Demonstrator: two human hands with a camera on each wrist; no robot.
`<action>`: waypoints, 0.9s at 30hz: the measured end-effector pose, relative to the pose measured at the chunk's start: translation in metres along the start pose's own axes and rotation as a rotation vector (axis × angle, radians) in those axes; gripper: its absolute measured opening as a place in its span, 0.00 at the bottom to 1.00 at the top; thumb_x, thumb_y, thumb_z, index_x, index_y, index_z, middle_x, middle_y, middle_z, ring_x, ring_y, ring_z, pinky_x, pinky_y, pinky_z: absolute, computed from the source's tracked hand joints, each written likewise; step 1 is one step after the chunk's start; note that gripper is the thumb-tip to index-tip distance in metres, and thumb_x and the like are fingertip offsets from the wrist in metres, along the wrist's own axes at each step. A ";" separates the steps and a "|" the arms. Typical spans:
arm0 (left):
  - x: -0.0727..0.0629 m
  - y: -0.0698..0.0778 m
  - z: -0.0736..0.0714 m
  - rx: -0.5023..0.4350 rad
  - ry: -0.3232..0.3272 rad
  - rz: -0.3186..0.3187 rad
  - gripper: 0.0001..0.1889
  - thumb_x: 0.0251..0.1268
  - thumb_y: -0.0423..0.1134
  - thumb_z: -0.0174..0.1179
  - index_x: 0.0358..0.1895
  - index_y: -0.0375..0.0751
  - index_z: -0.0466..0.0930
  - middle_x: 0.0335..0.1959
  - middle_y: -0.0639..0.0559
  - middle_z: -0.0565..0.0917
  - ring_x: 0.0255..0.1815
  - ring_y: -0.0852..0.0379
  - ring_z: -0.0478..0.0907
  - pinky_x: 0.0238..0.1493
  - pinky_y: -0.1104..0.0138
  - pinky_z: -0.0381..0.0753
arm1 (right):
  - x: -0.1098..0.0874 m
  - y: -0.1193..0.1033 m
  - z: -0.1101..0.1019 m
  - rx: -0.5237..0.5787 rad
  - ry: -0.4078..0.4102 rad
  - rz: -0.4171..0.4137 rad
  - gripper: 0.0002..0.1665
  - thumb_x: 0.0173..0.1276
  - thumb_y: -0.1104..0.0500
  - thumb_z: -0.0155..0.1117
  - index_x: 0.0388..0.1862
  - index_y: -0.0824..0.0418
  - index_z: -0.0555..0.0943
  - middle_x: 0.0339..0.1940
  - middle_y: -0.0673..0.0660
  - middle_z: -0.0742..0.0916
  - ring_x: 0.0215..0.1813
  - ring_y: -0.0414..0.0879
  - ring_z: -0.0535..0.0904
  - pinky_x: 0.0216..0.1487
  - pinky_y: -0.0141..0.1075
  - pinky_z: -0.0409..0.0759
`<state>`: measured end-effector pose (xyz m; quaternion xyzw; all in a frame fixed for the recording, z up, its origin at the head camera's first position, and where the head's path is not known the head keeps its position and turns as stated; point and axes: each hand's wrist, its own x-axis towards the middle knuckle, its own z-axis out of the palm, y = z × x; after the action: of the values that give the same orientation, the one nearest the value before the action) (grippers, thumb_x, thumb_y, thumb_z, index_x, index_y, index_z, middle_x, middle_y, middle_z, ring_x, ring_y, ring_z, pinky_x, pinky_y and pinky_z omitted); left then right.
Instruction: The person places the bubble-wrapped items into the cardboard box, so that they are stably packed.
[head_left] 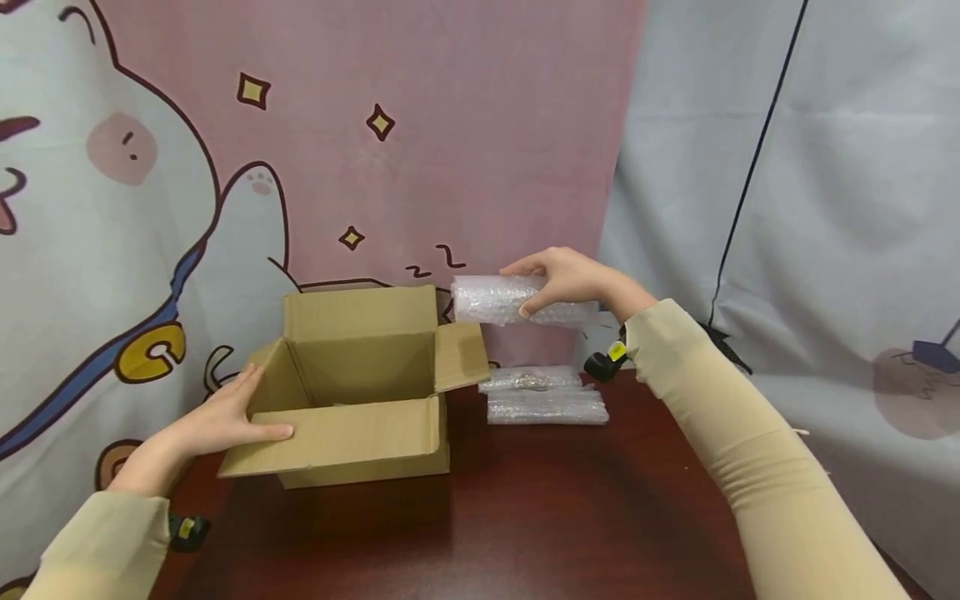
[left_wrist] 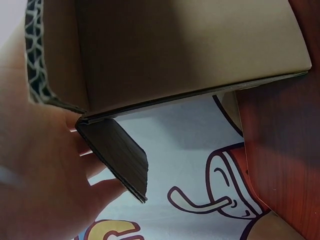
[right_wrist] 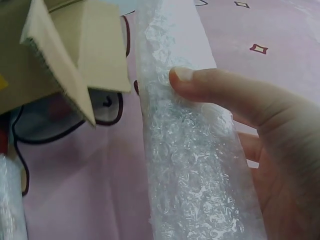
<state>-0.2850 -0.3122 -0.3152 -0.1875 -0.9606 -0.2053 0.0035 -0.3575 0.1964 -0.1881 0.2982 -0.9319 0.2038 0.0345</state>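
A cardboard box point(head_left: 367, 475) stands with its flaps spread on the dark red table. At its left front corner my left hand point(head_left: 217, 417) holds the box, the thumb lying on the front flap point(head_left: 352, 433) and the fingers along the left side. In the left wrist view the fingers point(left_wrist: 100, 165) are partly hidden behind cardboard. To the right, my right hand point(head_left: 566, 275) grips a roll of bubble wrap point(head_left: 491, 300) above the table. Its thumb presses on the near face of the roll point(right_wrist: 187, 175) in the right wrist view.
Below the raised roll, more bubble wrap pieces point(head_left: 547, 408) lie on the table point(head_left: 562, 508) to the right of the box. A pink and white cartoon cloth point(head_left: 487, 150) hangs behind. Grey cloth point(head_left: 750, 208) covers the right side.
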 end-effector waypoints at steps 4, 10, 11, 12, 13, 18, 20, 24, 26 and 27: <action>-0.002 -0.002 0.001 -0.008 0.000 0.002 0.62 0.53 0.56 0.69 0.72 0.18 0.37 0.71 0.17 0.40 0.69 0.19 0.40 0.60 0.29 0.48 | 0.012 -0.009 0.003 0.025 0.015 -0.001 0.41 0.50 0.48 0.79 0.65 0.44 0.77 0.65 0.50 0.78 0.64 0.52 0.73 0.62 0.49 0.70; -0.005 -0.003 0.000 -0.008 0.005 0.010 0.62 0.52 0.56 0.70 0.72 0.18 0.38 0.71 0.17 0.41 0.69 0.19 0.41 0.60 0.29 0.48 | 0.030 -0.022 0.013 0.048 0.013 -0.009 0.40 0.52 0.49 0.78 0.66 0.45 0.76 0.65 0.48 0.78 0.64 0.50 0.72 0.62 0.46 0.70; -0.005 -0.003 0.000 -0.007 0.006 0.011 0.62 0.52 0.56 0.70 0.72 0.17 0.38 0.71 0.17 0.41 0.69 0.19 0.41 0.60 0.29 0.48 | 0.032 -0.024 0.015 0.048 0.009 -0.012 0.40 0.52 0.49 0.78 0.66 0.45 0.76 0.65 0.48 0.78 0.64 0.50 0.72 0.62 0.46 0.70; -0.005 -0.002 0.000 -0.006 0.007 0.013 0.62 0.52 0.56 0.70 0.72 0.17 0.38 0.71 0.17 0.41 0.69 0.19 0.41 0.60 0.30 0.48 | 0.035 -0.026 0.016 0.047 0.005 -0.014 0.40 0.52 0.49 0.78 0.66 0.45 0.76 0.65 0.48 0.78 0.64 0.50 0.72 0.63 0.45 0.70; -0.005 -0.002 0.000 -0.004 0.009 0.014 0.62 0.52 0.56 0.70 0.72 0.17 0.38 0.71 0.17 0.41 0.69 0.19 0.41 0.61 0.30 0.48 | 0.037 -0.029 0.018 0.045 0.001 -0.018 0.40 0.53 0.49 0.77 0.66 0.45 0.76 0.65 0.48 0.78 0.64 0.51 0.72 0.63 0.45 0.70; -0.005 -0.001 -0.001 -0.005 0.012 0.023 0.62 0.52 0.56 0.70 0.72 0.17 0.39 0.71 0.17 0.41 0.70 0.19 0.41 0.61 0.30 0.48 | 0.046 -0.041 0.024 0.049 -0.018 -0.031 0.39 0.54 0.50 0.77 0.67 0.46 0.75 0.66 0.49 0.77 0.66 0.52 0.71 0.63 0.46 0.69; -0.005 0.000 -0.001 -0.012 0.007 0.023 0.62 0.52 0.56 0.70 0.72 0.18 0.39 0.71 0.17 0.40 0.70 0.20 0.41 0.61 0.30 0.48 | 0.050 -0.046 0.028 0.054 -0.021 -0.037 0.39 0.54 0.50 0.77 0.67 0.46 0.75 0.66 0.48 0.77 0.66 0.52 0.71 0.63 0.45 0.69; -0.005 0.000 -0.001 -0.012 0.000 0.022 0.62 0.52 0.56 0.70 0.73 0.18 0.39 0.72 0.18 0.40 0.70 0.20 0.40 0.61 0.30 0.48 | 0.062 -0.056 0.036 0.067 -0.025 -0.045 0.39 0.54 0.50 0.76 0.67 0.46 0.76 0.66 0.47 0.77 0.66 0.49 0.71 0.63 0.42 0.70; -0.005 0.000 -0.002 -0.008 0.003 0.021 0.62 0.52 0.56 0.70 0.73 0.18 0.39 0.72 0.18 0.40 0.70 0.20 0.41 0.61 0.30 0.48 | 0.069 -0.061 0.040 0.076 -0.025 -0.050 0.39 0.55 0.50 0.76 0.67 0.46 0.75 0.66 0.47 0.77 0.66 0.47 0.71 0.63 0.41 0.70; -0.006 -0.001 -0.003 -0.006 0.005 0.023 0.61 0.52 0.56 0.70 0.73 0.18 0.39 0.72 0.18 0.40 0.70 0.20 0.41 0.61 0.30 0.48 | 0.072 -0.064 0.042 0.082 -0.023 -0.052 0.39 0.55 0.50 0.76 0.67 0.47 0.75 0.66 0.47 0.77 0.67 0.47 0.70 0.63 0.41 0.70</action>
<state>-0.2799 -0.3158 -0.3135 -0.1978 -0.9578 -0.2086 0.0078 -0.3774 0.0935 -0.1898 0.3257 -0.9151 0.2372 0.0166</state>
